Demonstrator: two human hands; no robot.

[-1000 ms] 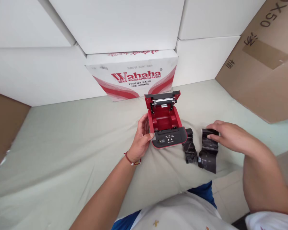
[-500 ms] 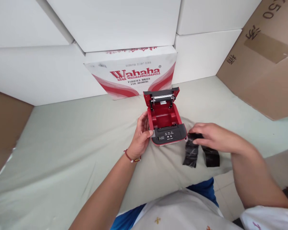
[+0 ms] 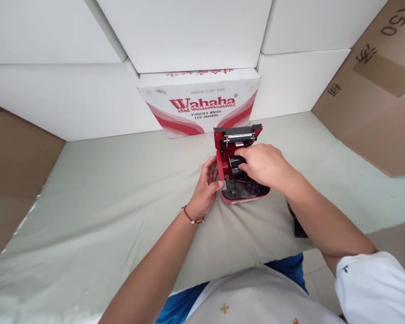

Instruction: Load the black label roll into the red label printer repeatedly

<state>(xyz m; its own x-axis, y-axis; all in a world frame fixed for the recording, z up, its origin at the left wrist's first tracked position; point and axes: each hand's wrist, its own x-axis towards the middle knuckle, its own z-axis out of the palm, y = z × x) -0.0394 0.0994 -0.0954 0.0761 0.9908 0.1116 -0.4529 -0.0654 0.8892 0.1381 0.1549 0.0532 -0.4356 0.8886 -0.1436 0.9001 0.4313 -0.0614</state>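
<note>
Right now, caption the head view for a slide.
Left hand steadies open red printer; right hand sets black roll inside.

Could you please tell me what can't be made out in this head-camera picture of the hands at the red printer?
- Head view: the bay of the red printer is mostly hidden by the right hand.
- How far the black roll is seated: covered by the fingers.
- The second black roll: mostly behind the right forearm.
- Printer buttons: hidden under the black strip.
- Left hand: its fingertips on the printer's side are out of sight.
</note>
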